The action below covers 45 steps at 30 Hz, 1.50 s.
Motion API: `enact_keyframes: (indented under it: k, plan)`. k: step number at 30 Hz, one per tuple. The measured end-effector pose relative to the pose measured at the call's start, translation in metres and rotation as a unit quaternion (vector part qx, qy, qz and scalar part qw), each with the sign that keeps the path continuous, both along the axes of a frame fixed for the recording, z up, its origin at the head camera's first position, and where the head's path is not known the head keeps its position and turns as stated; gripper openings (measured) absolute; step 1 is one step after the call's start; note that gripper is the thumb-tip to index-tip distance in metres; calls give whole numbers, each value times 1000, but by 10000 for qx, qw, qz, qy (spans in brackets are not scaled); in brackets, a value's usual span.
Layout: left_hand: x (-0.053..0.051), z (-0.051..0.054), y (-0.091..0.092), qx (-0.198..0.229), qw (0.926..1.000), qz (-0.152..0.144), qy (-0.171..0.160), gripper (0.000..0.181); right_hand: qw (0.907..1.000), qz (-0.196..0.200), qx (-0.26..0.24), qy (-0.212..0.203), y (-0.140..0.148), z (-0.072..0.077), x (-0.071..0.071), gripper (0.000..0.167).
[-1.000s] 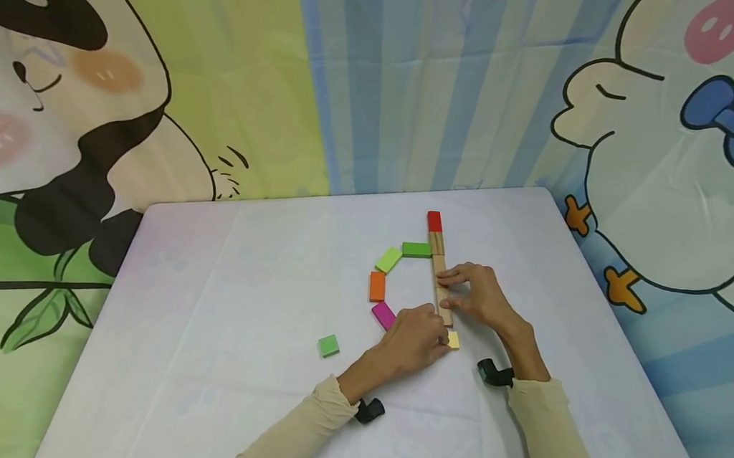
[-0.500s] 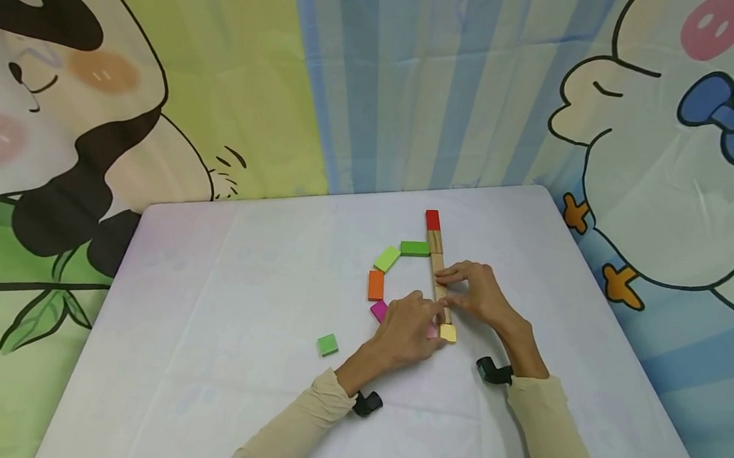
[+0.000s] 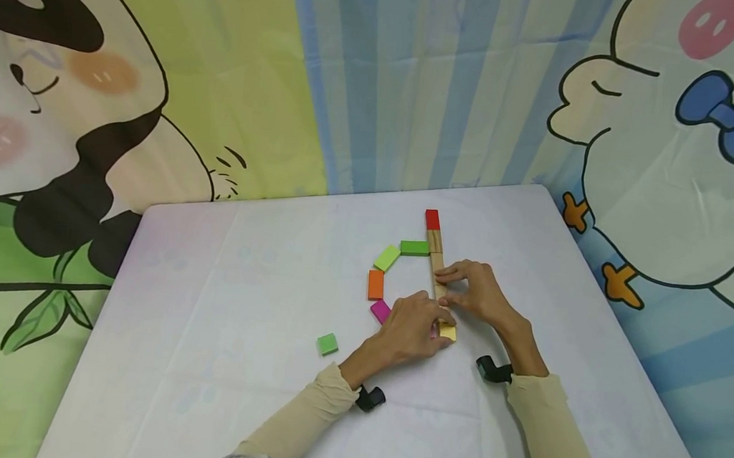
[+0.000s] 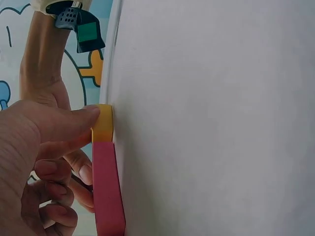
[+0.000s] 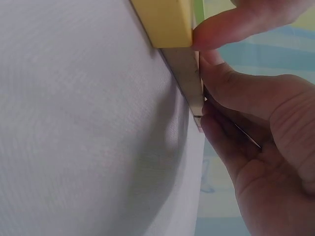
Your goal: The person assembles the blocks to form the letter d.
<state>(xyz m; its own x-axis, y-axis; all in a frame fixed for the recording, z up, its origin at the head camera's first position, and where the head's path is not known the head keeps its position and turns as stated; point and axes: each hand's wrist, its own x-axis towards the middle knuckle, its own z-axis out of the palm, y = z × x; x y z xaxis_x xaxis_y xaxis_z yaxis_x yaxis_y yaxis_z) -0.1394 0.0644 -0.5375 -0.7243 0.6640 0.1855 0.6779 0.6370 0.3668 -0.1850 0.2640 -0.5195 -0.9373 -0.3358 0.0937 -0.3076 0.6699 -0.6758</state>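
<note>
We saw the left hand (image 3: 407,327) pinch the yellow block (image 3: 446,332) ending the wooden row (image 3: 437,263); the right hand (image 3: 483,296), fingers apart, touched that row, perhaps steadying it.

My head view looks down over the table (image 3: 230,319) from its near side; close wrist views share the yellow block (image 4: 104,127).

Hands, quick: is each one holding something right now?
Left hand: closed, pinching the yellow block.
Right hand: touching the plain wooden blocks; whether it grips them cannot be told.
</note>
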Motion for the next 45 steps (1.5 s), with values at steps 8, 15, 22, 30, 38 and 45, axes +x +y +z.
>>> enact_keyframes:
  k: [8, 15, 22, 30, 38, 45]
  plan:
    - [-1, 2, -1, -80, 9998, 132, 148, 30, 10000, 18, 2, 25, 0, -2, 0, 44]
    - [1, 5, -3, -427, 9969, 384, 538, 36, 10000, -31, 16, 56, 0, -1, 0, 46]
    - [2, 6, -4, -563, 9957, 439, 598, 34, 10000, -33, 14, 53, -1, -1, 1, 46]
    - [2, 7, -6, -531, 9965, 442, 470, 33, 10000, -42, 15, 39, -1, 0, 1, 46]
    - [-2, 5, -7, -574, 9975, 336, 249, 31, 10000, -85, 32, 14, -1, -1, 0, 45]
    - [-5, 7, -10, -661, 9975, 216, 152, 29, 9999, -117, 34, -38, -1, -2, 1, 45]
